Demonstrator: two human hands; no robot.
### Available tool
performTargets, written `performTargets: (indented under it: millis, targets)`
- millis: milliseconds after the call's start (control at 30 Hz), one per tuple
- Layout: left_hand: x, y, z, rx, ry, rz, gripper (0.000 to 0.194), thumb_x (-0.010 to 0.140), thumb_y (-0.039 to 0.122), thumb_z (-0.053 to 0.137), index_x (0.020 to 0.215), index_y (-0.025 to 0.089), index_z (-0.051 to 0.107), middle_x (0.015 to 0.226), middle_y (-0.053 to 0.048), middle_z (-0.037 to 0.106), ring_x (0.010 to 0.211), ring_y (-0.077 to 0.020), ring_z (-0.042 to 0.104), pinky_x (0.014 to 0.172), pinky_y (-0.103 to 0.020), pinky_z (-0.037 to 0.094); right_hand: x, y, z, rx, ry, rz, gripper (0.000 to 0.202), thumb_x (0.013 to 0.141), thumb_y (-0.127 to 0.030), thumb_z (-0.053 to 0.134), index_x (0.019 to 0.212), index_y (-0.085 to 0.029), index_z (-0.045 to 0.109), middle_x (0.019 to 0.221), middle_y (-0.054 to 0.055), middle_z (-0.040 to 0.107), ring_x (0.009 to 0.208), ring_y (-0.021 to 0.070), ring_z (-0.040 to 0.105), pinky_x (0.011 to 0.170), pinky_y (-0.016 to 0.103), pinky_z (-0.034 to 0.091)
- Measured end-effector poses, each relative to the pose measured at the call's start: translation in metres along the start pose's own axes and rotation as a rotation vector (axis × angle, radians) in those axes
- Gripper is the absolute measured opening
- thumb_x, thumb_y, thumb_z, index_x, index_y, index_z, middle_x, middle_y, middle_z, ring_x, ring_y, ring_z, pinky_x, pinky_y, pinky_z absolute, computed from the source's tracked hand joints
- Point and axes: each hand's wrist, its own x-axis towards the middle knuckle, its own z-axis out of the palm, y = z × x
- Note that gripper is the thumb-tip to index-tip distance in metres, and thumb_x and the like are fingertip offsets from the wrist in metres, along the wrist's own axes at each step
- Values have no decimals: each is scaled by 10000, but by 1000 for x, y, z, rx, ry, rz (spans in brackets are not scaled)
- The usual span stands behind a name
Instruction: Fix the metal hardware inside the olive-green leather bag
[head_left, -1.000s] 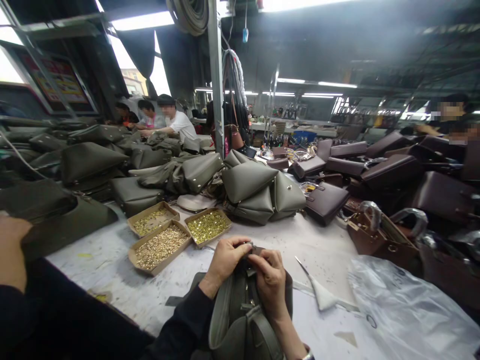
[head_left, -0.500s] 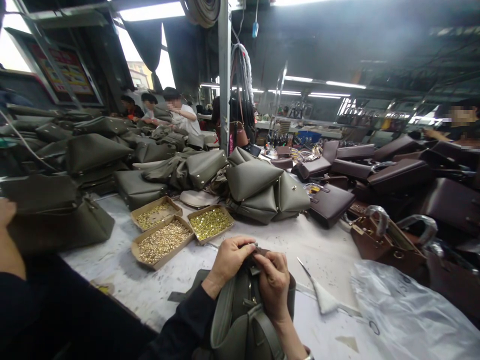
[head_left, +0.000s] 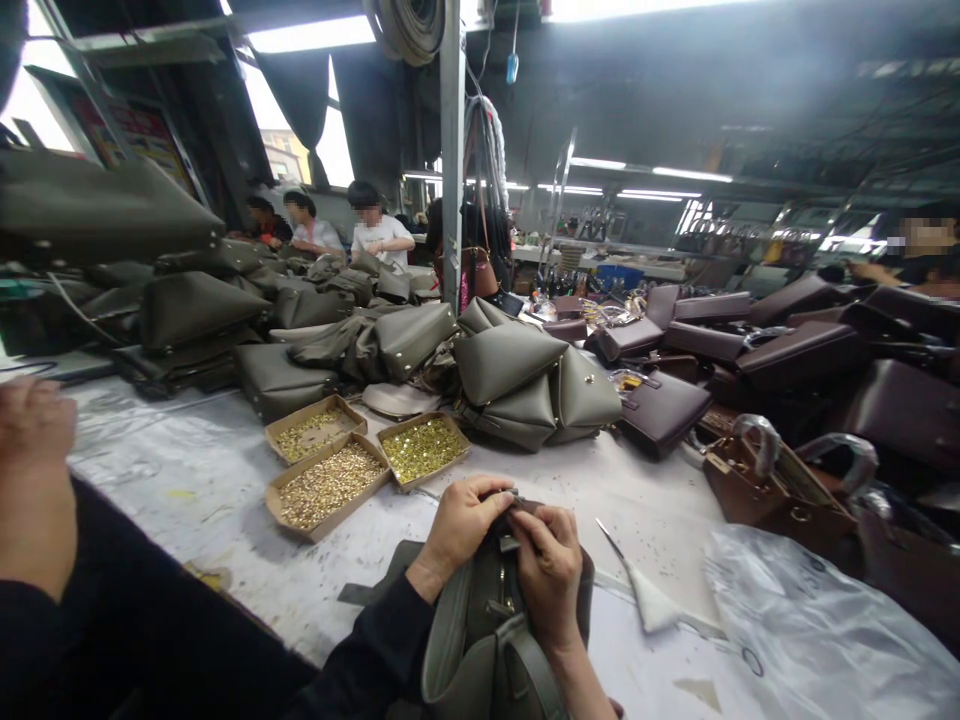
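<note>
An olive-green bag (head_left: 480,660) with a zipper lies at the table's front edge, close to my body. My left hand (head_left: 465,520) pinches a small dark part at the bag's far end. From the other side, my right hand (head_left: 551,570) pinches the same part, and the fingertips of both hands almost meet. What exactly lies between the fingers is too small and covered to make out. A metal zipper pull (head_left: 499,605) shows on the bag between my wrists.
Beyond my hands stand card trays of brass-coloured fittings (head_left: 330,482). A pointed tool with a white-wrapped handle (head_left: 649,600) lies to the right, near clear plastic (head_left: 817,620). Green bags (head_left: 510,370) and brown bags (head_left: 795,360) are heaped behind. A co-worker's hand (head_left: 34,480) is at left.
At the far left, a green bag beside the co-worker's hand has left the table and is now up in the air over the pile. My hands keep nearly the same grip.
</note>
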Motion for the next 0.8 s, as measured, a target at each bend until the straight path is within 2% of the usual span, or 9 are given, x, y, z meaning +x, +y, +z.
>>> performTargets:
  millis: [300,500,700,767,800]
  targets:
    - [-1,-3,0,12,2,15,252,819,294,664,991,183,813,1037,-72,797,1017,-255,716,960,-341,526,3,-2,-2,32,-34,56,137,979,-202,614,952,-223,746,858,31,582,865,190,544,762,319,488]
    - [-2,-2,0,14,-5,38,249,841,297,656,1003,183,806,1055,-75,791,1031,-254,706,983,-349,517,11,-13,-4,-24,-52,159,153,974,-229,606,910,-223,745,843,31,597,860,198,562,777,321,478]
    - [-12,10,5,-13,45,27,238,844,297,639,986,202,805,1033,-101,778,1004,-273,696,971,-402,522,15,-12,-5,74,-18,230,257,962,-370,594,814,-233,753,810,48,652,781,202,628,710,304,532]
    - [-14,9,11,25,72,42,200,795,273,664,910,224,821,955,-109,787,940,-280,713,900,-399,555,14,-12,-4,79,-18,218,289,932,-438,609,777,-252,766,781,59,683,759,218,660,689,315,557]
    - [-13,7,12,48,84,39,184,764,284,686,871,236,828,918,-114,789,913,-288,718,865,-402,566,13,-12,-3,24,-21,266,278,911,-456,634,761,-267,771,806,66,704,807,234,678,692,319,563]
